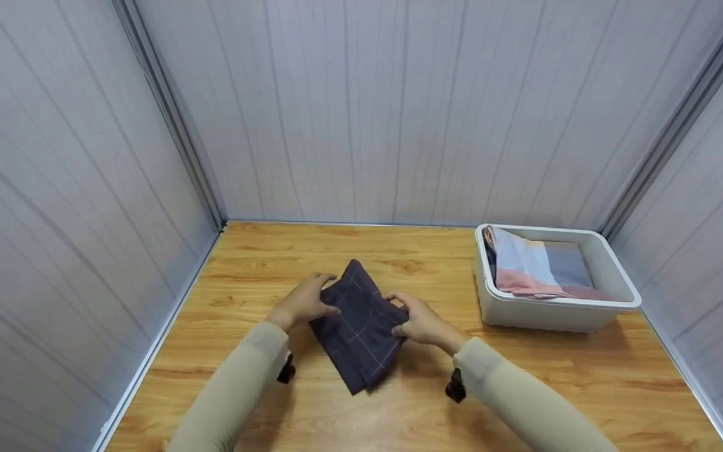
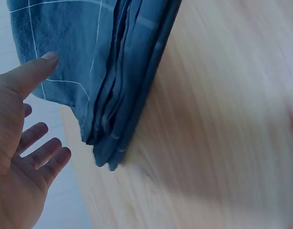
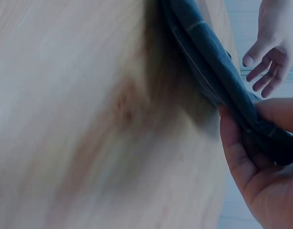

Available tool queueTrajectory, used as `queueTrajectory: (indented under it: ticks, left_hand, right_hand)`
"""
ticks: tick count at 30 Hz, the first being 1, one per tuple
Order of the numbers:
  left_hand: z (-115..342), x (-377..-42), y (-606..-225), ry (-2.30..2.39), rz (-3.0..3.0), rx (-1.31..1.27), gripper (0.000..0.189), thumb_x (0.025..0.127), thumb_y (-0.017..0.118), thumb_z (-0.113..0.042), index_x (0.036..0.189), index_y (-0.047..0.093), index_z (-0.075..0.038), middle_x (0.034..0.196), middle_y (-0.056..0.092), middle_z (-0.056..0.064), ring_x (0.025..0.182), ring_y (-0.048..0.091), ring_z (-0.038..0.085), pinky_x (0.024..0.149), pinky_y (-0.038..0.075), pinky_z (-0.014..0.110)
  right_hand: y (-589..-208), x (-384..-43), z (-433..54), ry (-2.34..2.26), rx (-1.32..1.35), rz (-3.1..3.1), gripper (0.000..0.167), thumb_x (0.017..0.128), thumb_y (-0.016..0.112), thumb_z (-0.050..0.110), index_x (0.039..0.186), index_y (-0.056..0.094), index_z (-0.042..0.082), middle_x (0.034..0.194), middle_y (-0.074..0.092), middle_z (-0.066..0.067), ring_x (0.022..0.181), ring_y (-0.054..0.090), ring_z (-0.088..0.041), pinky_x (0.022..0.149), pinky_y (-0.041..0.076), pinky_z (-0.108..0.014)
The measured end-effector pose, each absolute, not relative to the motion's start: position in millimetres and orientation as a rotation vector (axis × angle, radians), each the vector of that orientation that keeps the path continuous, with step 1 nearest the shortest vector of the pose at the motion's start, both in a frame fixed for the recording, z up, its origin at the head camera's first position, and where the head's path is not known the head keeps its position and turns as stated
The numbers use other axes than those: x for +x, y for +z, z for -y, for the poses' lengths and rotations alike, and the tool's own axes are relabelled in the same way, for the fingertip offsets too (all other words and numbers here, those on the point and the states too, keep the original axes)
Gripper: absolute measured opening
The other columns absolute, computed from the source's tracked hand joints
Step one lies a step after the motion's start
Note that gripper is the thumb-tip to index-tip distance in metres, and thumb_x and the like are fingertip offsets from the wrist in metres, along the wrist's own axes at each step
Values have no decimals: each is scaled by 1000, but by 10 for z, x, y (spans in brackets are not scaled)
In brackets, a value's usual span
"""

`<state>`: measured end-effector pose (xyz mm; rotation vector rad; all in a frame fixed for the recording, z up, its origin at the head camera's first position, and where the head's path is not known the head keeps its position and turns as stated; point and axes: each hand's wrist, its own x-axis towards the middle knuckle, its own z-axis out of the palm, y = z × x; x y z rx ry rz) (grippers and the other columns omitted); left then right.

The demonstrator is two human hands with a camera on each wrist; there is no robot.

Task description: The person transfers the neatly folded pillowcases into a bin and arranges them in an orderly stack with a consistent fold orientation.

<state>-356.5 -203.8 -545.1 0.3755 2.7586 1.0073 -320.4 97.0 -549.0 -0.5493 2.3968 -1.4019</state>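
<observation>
A dark cloth with thin white check lines (image 1: 360, 317), folded into several layers, is held slightly tilted over the wooden table. My right hand (image 1: 423, 323) pinches its right edge; in the right wrist view the thumb lies on one side of the folded cloth (image 3: 220, 67) and the fingers on the other. At the left edge is my left hand (image 1: 304, 302), thumb and fingers spread apart. The left wrist view shows that thumb (image 2: 34, 74) overlapping the cloth's face, while the other fingers stay loosely bent beside it, holding nothing.
To the right stands a white plastic bin (image 1: 543, 319) with folded cloth (image 1: 521, 260) in pink, white and grey inside. Pale panel walls (image 1: 349, 113) enclose the wooden table (image 1: 261, 251) at the back and both sides.
</observation>
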Motion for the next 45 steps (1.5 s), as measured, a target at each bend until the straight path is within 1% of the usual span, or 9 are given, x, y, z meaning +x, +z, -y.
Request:
queueTrajectory:
  ticks: [4, 11, 15, 23, 26, 29, 33, 36, 45]
  left_hand:
    - [1974, -3588, -5394, 960, -2791, 410, 85, 95, 86, -17, 167, 41, -14, 172, 40, 16, 156, 44, 40, 124, 43, 57]
    - [1869, -3616, -5287, 900, -2788, 547, 88, 91, 87, -9, 167, 42, -16, 171, 43, 10, 157, 43, 38, 126, 41, 58]
    - [1815, -3640, -5262, 824, -2793, 653, 87, 90, 87, -5, 166, 45, -14, 170, 45, 11, 158, 41, 37, 128, 39, 56]
    - [1758, -3714, -5269, 708, -2831, 711, 75, 89, 88, -5, 157, 57, -10, 165, 51, 15, 156, 45, 38, 128, 39, 54]
    - [1750, -3720, -5279, 731, -2837, 703, 60, 87, 88, -2, 143, 66, -8, 153, 62, 15, 145, 56, 37, 123, 45, 54]
    - [1745, -3716, -5298, 772, -2833, 697, 41, 86, 87, 1, 121, 69, -8, 131, 71, 13, 124, 66, 34, 111, 53, 52]
    - [1761, -3700, -5349, 850, -2784, 696, 28, 88, 83, 6, 100, 63, -10, 101, 67, 5, 94, 61, 24, 87, 53, 44]
    - [1788, -3686, -5392, 947, -2726, 695, 24, 89, 81, 7, 95, 65, -10, 93, 63, 1, 85, 54, 19, 80, 48, 38]
    - [1894, -3637, -5502, 1407, -2519, 546, 11, 92, 82, -2, 98, 72, -4, 88, 63, -2, 81, 54, 15, 78, 47, 32]
  right_hand:
    - [-5371, -3220, -1085, -1292, -667, -2421, 68, 83, 68, -21, 143, 60, 10, 113, 75, -19, 91, 72, -21, 73, 59, -31]
    - [-5211, -3235, -1246, -1063, -872, -2493, 67, 83, 71, -18, 142, 62, 12, 109, 78, -14, 93, 68, -18, 80, 56, -33]
    - [-5149, -3241, -1296, -948, -933, -2524, 67, 85, 72, -17, 143, 62, 16, 108, 76, -13, 93, 66, -19, 82, 55, -37]
    - [-5067, -3217, -1392, -842, -979, -2519, 64, 90, 70, -16, 143, 64, 19, 124, 71, -16, 103, 64, -25, 91, 57, -50]
    - [-5046, -3209, -1442, -807, -1013, -2537, 61, 91, 71, -14, 142, 65, 18, 126, 71, -16, 108, 65, -28, 94, 57, -53]
    - [-5036, -3211, -1494, -804, -1033, -2548, 58, 92, 71, -14, 140, 65, 18, 123, 72, -17, 107, 66, -28, 94, 57, -54]
    - [-5046, -3213, -1569, -847, -1000, -2558, 54, 94, 72, -11, 139, 64, 17, 117, 72, -14, 102, 64, -25, 91, 56, -50]
    - [-5080, -3219, -1627, -929, -951, -2563, 49, 93, 74, -10, 134, 63, 14, 112, 72, -13, 98, 64, -23, 87, 54, -45]
    - [-5252, -3268, -1766, -1385, -668, -2602, 34, 84, 83, -8, 114, 68, -1, 98, 74, -11, 84, 63, -12, 78, 54, -29]
